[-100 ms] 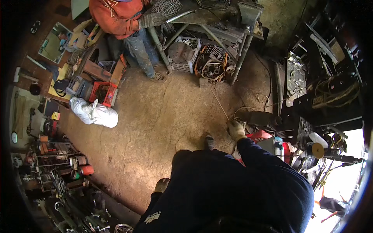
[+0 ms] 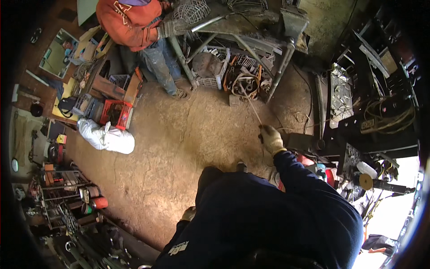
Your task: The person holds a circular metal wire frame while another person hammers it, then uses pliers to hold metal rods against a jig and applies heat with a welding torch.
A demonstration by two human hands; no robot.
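Note:
My right hand (image 2: pixel 272 140), in a pale work glove, is closed on the near end of a long thin rod (image 2: pixel 253 110). The rod slants away over the floor, its far end in line with a round container of metal parts (image 2: pixel 245 84) under the workbench. Whether it touches the container I cannot tell. My left hand (image 2: pixel 188 214), also gloved, hangs low beside my body at the lower middle. My dark sleeve and clothing partly cover it, and its fingers do not show clearly.
A co-worker in an orange top (image 2: pixel 127 27) stands at a metal workbench (image 2: pixel 251 22), gloved hands near a wire basket (image 2: pixel 191 11). A white sack (image 2: pixel 107 136) and red crate (image 2: pixel 117 113) are at left. Cluttered racks (image 2: pixel 67 188) and a cable (image 2: pixel 309 105) flank the floor.
My right hand has moved slightly forward with the rod, whose far end now reaches over toward the container under the bench. The whole view has shifted a little.

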